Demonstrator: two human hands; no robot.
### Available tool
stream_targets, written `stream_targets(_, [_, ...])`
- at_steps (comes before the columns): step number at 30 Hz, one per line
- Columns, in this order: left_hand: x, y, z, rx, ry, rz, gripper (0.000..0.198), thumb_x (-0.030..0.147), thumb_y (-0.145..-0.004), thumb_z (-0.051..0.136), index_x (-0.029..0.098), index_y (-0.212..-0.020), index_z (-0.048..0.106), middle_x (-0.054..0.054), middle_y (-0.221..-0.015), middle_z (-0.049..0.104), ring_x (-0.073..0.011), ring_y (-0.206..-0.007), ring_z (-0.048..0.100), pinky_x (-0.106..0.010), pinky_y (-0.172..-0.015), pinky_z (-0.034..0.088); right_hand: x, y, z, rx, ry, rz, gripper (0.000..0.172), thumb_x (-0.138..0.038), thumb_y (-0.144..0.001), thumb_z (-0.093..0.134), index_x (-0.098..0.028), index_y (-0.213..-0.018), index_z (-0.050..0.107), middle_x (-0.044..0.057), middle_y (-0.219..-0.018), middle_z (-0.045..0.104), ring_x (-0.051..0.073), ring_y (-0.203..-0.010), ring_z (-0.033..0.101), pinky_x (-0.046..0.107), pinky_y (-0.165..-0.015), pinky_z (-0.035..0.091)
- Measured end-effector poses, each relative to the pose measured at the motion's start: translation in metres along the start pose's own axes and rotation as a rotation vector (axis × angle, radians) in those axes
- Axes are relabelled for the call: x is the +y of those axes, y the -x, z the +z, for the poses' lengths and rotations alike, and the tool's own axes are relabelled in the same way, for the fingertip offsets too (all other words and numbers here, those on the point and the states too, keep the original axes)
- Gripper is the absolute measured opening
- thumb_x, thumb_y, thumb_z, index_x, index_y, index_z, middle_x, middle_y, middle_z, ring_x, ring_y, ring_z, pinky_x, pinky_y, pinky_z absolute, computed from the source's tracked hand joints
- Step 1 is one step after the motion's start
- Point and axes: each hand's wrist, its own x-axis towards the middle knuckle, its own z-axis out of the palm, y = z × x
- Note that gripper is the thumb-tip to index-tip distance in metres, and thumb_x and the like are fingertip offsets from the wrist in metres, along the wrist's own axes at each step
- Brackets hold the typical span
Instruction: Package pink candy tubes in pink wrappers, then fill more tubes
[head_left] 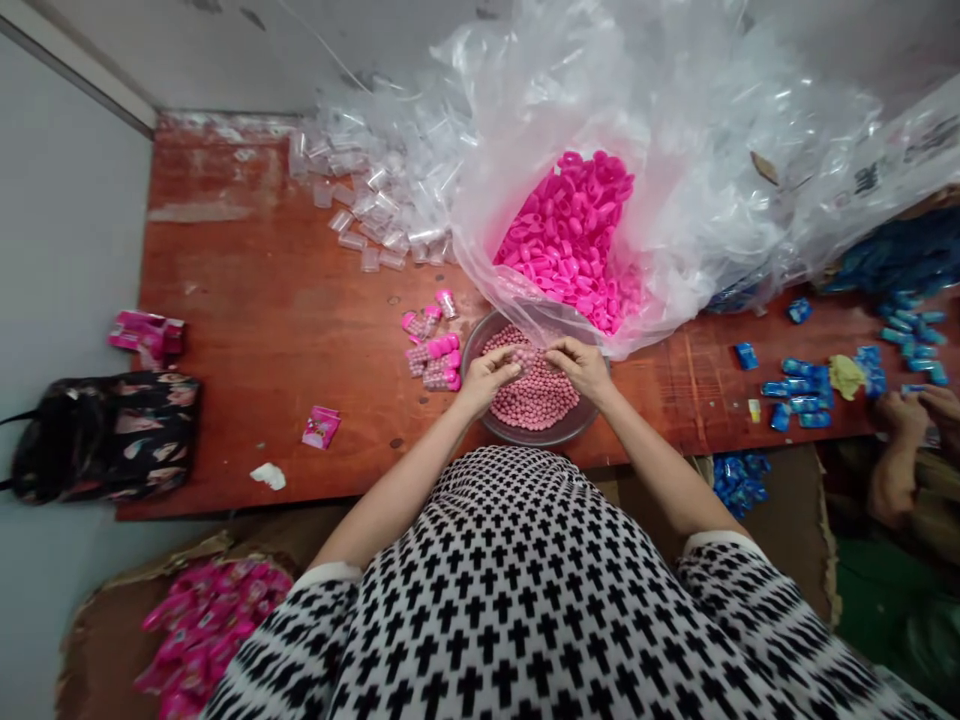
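Both hands are over a round bowl [480, 425] filled with small pink beads [536, 400]. My left hand [489, 376] is at the bowl's left side, its fingers closed near a small clear item too blurred to name. On the right, my right hand [583, 370] has its fingers pinched together, and what lies between them is too small to make out. An open plastic bag of bright pink caps [574, 235] leans over the bowl's far edge. Left of the bowl lie several clear tubes of beads with pink caps [439, 360].
Clear empty tubes [390, 200] are heaped at the back of the wooden table [247, 330]. Pink packets [321, 427] and a black patterned bag [112, 435] are at left. Blue wrapped pieces [802, 390] lie at right, near another person's hands [911, 410].
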Motion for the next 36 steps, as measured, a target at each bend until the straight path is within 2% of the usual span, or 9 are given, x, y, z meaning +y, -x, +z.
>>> stream_targets(4, [0.000,0.000,0.000,0.021,0.044,-0.040,0.050,0.030,-0.052,0.082,0.017,-0.098,0.068,-0.005,-0.091,0.070,-0.0168,-0.084,0.064,-0.036,-0.086,0.051,0.013,0.002,0.019,-0.269,0.530,0.199,0.024,-0.025,-0.091,0.044,-0.011,-0.099,0.062,0.016,-0.096,0.068,0.021,-0.089,0.065,0.031,-0.079,0.048])
stream_targets(9, [-0.001,-0.003,-0.002,0.021,0.037,-0.060,0.049,0.031,-0.054,0.082,0.018,-0.099,0.067,-0.006,-0.095,0.070,-0.0173,-0.087,0.064,-0.037,-0.087,0.050,0.023,0.005,0.049,-0.363,0.592,0.219,0.028,-0.015,-0.091,0.036,-0.010,-0.104,0.061,0.021,-0.107,0.065,0.024,-0.099,0.063,0.034,-0.083,0.047])
stream_targets(13, [-0.006,-0.007,-0.003,0.015,-0.005,-0.039,0.048,0.035,-0.055,0.081,0.017,-0.097,0.067,-0.006,-0.095,0.070,-0.0176,-0.086,0.064,-0.036,-0.084,0.051,0.028,0.001,0.051,-0.383,0.574,0.206,0.027,-0.014,-0.090,0.038,-0.011,-0.100,0.063,0.020,-0.105,0.067,0.023,-0.099,0.063,0.031,-0.084,0.045])
stream_targets(17, [-0.013,-0.011,-0.008,0.031,-0.166,0.046,0.042,0.035,-0.061,0.076,0.016,-0.097,0.067,-0.007,-0.095,0.070,-0.0185,-0.089,0.064,-0.036,-0.086,0.049,0.024,-0.001,0.037,-0.306,0.512,0.187,0.024,-0.022,-0.090,0.044,-0.012,-0.096,0.065,0.017,-0.101,0.069,0.023,-0.095,0.065,0.031,-0.082,0.047])
stream_targets(20, [-0.016,-0.013,-0.013,0.023,-0.359,0.127,0.035,0.034,-0.066,0.072,0.017,-0.097,0.068,-0.007,-0.097,0.071,-0.0193,-0.092,0.064,-0.036,-0.091,0.046,0.013,0.001,0.022,-0.140,0.426,0.144,0.029,-0.029,-0.094,0.041,-0.017,-0.108,0.062,0.010,-0.107,0.068,0.018,-0.099,0.063,0.030,-0.085,0.046])
stream_targets(24, [-0.017,-0.014,-0.012,-0.022,-0.529,0.130,0.035,0.035,-0.068,0.069,0.019,-0.099,0.070,-0.006,-0.100,0.071,-0.0224,-0.098,0.063,-0.040,-0.096,0.043,-0.002,0.001,0.014,0.158,0.048,-0.154,0.027,-0.031,-0.093,0.044,-0.020,-0.103,0.066,0.006,-0.097,0.069,0.016,-0.092,0.063,0.030,-0.084,0.049])
stream_targets(32, [-0.022,-0.018,-0.005,-0.015,-0.500,0.072,0.041,0.041,-0.066,0.071,0.019,-0.101,0.070,-0.006,-0.106,0.071,-0.0248,-0.101,0.063,-0.043,-0.097,0.045,-0.001,0.006,0.015,0.129,0.102,-0.355,0.031,-0.031,-0.093,0.043,-0.019,-0.109,0.066,0.009,-0.104,0.069,0.017,-0.098,0.064,0.031,-0.087,0.050])
stream_targets(34, [-0.020,-0.020,-0.005,-0.002,-0.502,0.075,0.040,0.041,-0.067,0.070,0.020,-0.101,0.070,-0.006,-0.106,0.070,-0.0245,-0.102,0.063,-0.042,-0.097,0.045,0.003,0.006,0.004,0.142,0.046,-0.332,0.031,-0.032,-0.092,0.043,-0.020,-0.109,0.066,0.008,-0.107,0.069,0.017,-0.102,0.063,0.032,-0.090,0.049])
stream_targets(36, [-0.014,-0.023,-0.004,0.011,-0.523,0.093,0.037,0.040,-0.069,0.069,0.020,-0.101,0.070,-0.006,-0.105,0.071,-0.0240,-0.101,0.064,-0.041,-0.097,0.045,0.011,-0.003,-0.013,0.267,-0.004,-0.193,0.032,-0.033,-0.092,0.041,-0.021,-0.109,0.065,0.007,-0.107,0.070,0.017,-0.100,0.064,0.032,-0.090,0.049])
